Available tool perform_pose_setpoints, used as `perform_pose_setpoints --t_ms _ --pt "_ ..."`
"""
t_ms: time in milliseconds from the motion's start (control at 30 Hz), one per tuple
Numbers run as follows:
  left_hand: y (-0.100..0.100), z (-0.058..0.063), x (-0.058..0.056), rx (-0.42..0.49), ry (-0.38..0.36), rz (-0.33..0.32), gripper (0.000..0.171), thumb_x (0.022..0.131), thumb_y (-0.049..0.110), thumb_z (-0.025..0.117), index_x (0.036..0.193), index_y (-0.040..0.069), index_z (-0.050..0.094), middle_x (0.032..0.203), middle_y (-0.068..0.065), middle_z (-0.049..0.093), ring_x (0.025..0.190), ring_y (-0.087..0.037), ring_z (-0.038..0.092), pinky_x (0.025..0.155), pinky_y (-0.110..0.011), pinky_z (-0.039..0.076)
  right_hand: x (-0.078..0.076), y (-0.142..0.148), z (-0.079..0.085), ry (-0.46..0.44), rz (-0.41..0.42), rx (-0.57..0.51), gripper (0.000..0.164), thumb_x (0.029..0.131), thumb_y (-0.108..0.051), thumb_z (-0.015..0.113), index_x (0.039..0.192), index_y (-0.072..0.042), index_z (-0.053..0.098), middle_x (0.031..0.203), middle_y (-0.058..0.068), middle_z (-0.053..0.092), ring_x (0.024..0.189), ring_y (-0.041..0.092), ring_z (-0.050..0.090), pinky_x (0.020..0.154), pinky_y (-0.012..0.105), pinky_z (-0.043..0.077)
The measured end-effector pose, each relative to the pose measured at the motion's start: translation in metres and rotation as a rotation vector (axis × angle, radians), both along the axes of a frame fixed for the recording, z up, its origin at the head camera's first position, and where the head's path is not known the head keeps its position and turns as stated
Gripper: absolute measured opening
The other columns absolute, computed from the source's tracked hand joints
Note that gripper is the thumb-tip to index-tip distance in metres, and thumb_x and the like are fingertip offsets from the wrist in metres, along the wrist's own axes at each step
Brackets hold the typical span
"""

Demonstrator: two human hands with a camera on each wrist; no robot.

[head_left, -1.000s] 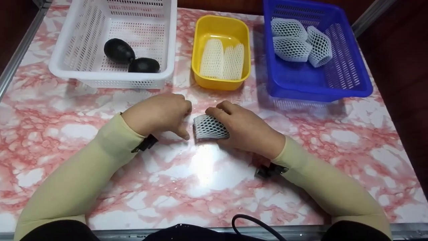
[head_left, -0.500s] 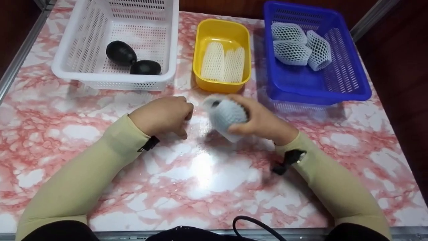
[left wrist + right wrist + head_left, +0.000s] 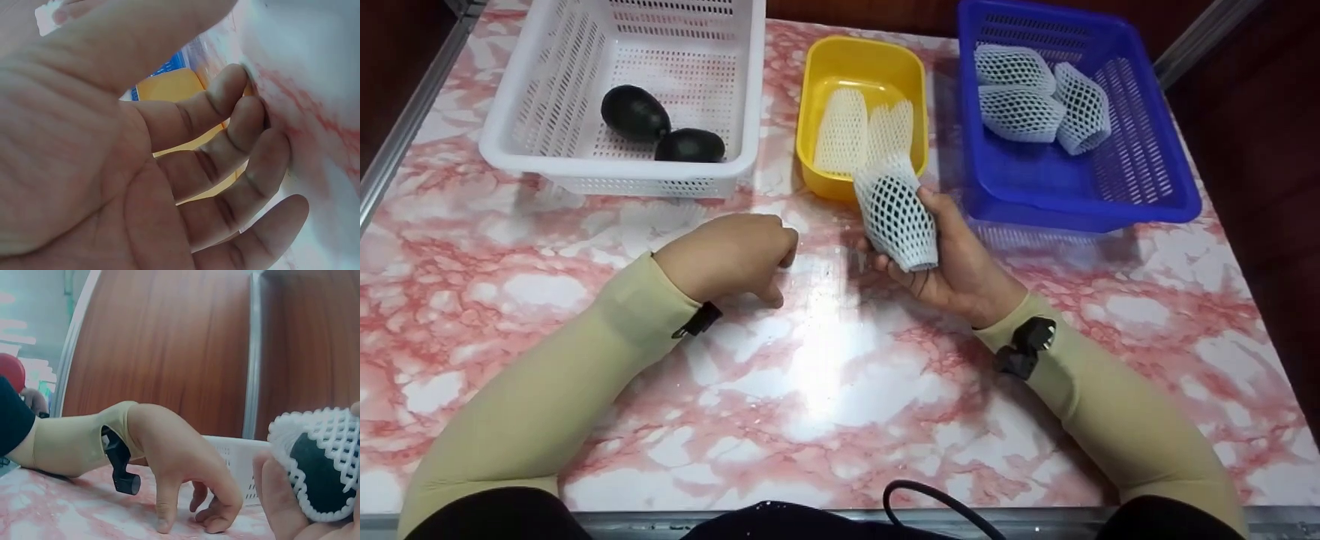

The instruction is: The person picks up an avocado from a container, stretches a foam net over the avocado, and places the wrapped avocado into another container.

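In the right hand (image 3: 967, 274) I see fingers (image 3: 945, 213) grasping the netted fruit (image 3: 895, 214), tilted eleven-to-five, blue basket (image 3: 1035, 171) toward two o'clock, left hand (image 3: 727, 256) empty.

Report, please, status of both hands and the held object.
Right hand holds netted dark object. Left hand holds nothing, touches table. Possible obstacle: yellow tub beyond.

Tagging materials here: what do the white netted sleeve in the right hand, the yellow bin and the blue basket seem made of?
White netted sleeve in the right hand: probably matt plastic foam, given its thick, soft-looking mesh strands.
Yellow bin: likely smooth, glossy plastic; its inside shows bright reflections.
Blue basket: likely semi-gloss moulded plastic, with wall slots.
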State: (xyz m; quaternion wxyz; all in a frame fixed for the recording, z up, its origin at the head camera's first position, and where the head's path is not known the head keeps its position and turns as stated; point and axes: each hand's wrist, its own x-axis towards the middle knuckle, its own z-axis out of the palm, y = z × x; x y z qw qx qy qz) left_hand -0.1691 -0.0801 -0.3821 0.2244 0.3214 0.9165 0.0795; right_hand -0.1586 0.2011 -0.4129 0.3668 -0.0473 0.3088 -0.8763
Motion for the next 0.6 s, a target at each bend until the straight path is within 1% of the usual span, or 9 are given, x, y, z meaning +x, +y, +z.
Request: perform_pose_setpoints --t_ms 67,167,267,333,400,433,500,600 --pt "0.0001 0.0001 0.0002 -0.002 0.003 0.0 0.034 0.075 0.022 0.084 0.101 0.008 0.068 0.099 -0.01 0.066 0.083 -0.03 0.06 0.077 -0.043 0.05 -0.0007 0.0002 0.0001 0.0 -0.009 0.014 0.056 0.107 -0.049 0.045 0.152 -0.017 0.038 0.127 0.019 0.056 0.104 0.029 0.069 0.076 0.028 0.062" --pt "-0.0001 0.0 0.0005 0.0 0.003 -0.001 0.034 0.075 0.022 0.084 0.102 0.008 0.068 0.099 -0.011 0.066 0.084 -0.03 0.061 0.078 -0.045 0.051 -0.0019 0.0017 0.0003 -0.007 -0.025 0.014 0.056 0.107 -0.05 0.044 0.151 -0.017 0.039 0.126 0.019 0.057 0.105 0.03 0.069 0.077 0.028 0.062" --pt "-0.0004 -0.0002 0.0009 0.0 0.002 -0.002 0.034 0.075 0.021 0.084 0.101 0.008 0.068 0.099 -0.011 0.066 0.084 -0.03 0.062 0.078 -0.045 0.051 -0.0032 0.0028 0.0006 -0.007 -0.022 0.015 0.057 0.107 -0.052 0.041 0.152 -0.017 0.039 0.127 0.018 0.057 0.108 0.029 0.068 0.078 0.028 0.062" --pt "-0.0003 0.0003 0.0011 0.001 0.001 -0.002 0.034 0.075 0.021 0.084 0.101 0.008 0.068 0.099 -0.011 0.066 0.084 -0.03 0.061 0.078 -0.045 0.051 -0.0034 0.0033 0.0011 -0.002 -0.021 0.02 0.057 0.107 -0.052 0.041 0.153 -0.018 0.039 0.128 0.018 0.057 0.109 0.029 0.067 0.079 0.028 0.062" --pt "-0.0002 0.0 0.0007 0.0 -0.002 -0.003 0.034 0.075 0.021 0.084 0.101 0.008 0.068 0.099 -0.011 0.066 0.084 -0.03 0.061 0.077 -0.044 0.051 -0.0032 0.0041 0.0021 0.024 -0.027 0.037 0.057 0.107 -0.05 0.046 0.154 -0.019 0.039 0.129 0.017 0.057 0.109 0.029 0.067 0.08 0.029 0.062" --pt "0.0 0.0 0.0006 0.0 -0.006 -0.002 0.034 0.075 0.021 0.084 0.101 0.008 0.068 0.099 -0.011 0.066 0.084 -0.03 0.061 0.077 -0.044 0.05 -0.0032 0.0045 0.0026 0.053 -0.031 0.054 0.057 0.106 -0.048 0.049 0.154 -0.018 0.039 0.129 0.016 0.057 0.108 0.028 0.067 0.081 0.031 0.062" --pt "0.0003 0.0 -0.0001 -0.003 -0.012 0.0 0.034 0.075 0.021 0.084 0.102 0.007 0.067 0.099 -0.011 0.066 0.084 -0.029 0.06 0.077 -0.044 0.05 -0.0024 0.0059 0.0047 0.109 -0.047 0.094 0.062 0.102 -0.046 0.059 0.154 -0.016 0.039 0.128 0.015 0.058 0.107 0.027 0.067 0.082 0.032 0.062" --pt "0.0009 -0.0001 -0.0004 -0.006 -0.018 0.006 0.035 0.075 0.021 0.084 0.103 0.008 0.067 0.1 -0.011 0.066 0.085 -0.029 0.06 0.078 -0.044 0.05 -0.0005 0.0073 0.0083 0.221 -0.119 0.187 0.072 0.095 -0.041 0.073 0.151 -0.01 0.04 0.124 0.014 0.061 0.104 0.027 0.068 0.082 0.036 0.063"
